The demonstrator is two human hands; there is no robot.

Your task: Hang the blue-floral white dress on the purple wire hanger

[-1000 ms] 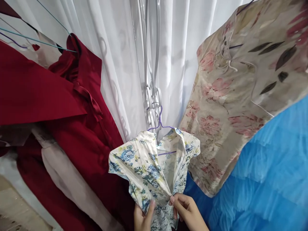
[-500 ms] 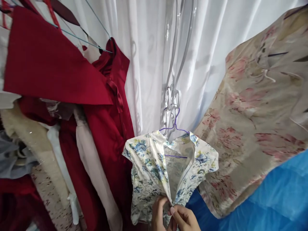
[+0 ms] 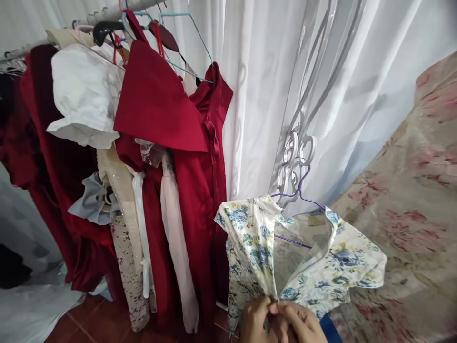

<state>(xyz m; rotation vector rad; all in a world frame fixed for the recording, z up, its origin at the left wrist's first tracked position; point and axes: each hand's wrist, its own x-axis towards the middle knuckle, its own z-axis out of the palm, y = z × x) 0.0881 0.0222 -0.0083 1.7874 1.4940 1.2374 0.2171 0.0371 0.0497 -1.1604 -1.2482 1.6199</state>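
A white cap-sleeved garment with blue and yellow flowers hangs on a thin purple hanger. Its neckline gapes in a deep V, and the hanger's lower bar shows inside. At the bottom point of that V my left hand pinches one front edge. Close beside it, almost touching, my right hand has its fingers closed on the other edge. Whatever fastener lies between the fingertips is too small and covered to make out. The garment's lower part is hidden behind my hands and the frame edge.
To the left, dark red dresses and a white puffed sleeve hang from a rail. A pink-flowered beige garment fills the right side. White curtains and a white scrolled metal stand are behind. Red floor tiles show below.
My view has swung left, bringing more of the rail and the floor in. The floral garment and both hands now appear further right, still pinching the same spot.
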